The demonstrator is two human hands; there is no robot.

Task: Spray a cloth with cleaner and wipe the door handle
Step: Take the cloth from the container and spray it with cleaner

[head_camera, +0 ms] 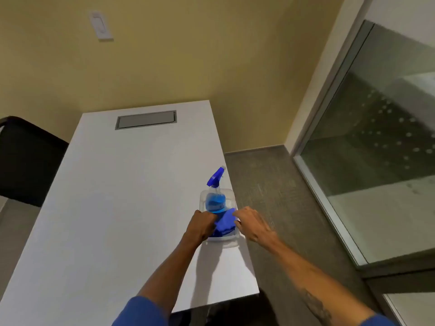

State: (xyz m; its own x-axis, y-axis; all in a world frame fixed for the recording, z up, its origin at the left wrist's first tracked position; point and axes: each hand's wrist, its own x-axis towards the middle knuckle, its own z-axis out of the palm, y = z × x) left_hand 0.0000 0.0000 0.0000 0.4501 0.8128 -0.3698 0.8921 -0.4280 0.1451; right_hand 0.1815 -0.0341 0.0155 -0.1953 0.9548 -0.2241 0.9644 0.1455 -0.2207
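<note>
Nearest, two bare hands reach into a clear tray (229,243) at the white desk's (117,208) right edge. The left hand (202,225) has its fingers closed on a blue cloth (224,223); the right hand (250,223) hovers with fingers apart. Just beyond stands the spray bottle (215,201), which a tugged cloth could topple.

You face yellow wall (188,55); white switch plate (101,25) high on it. White table (117,196) runs toward wall, grey hatch (146,120) set near far end. Dark chair (26,161) at your left. Grey carpet (270,196) on right. Glass panel (381,149), metal-framed, shows dotted reflections, possibly ceiling lights.
</note>
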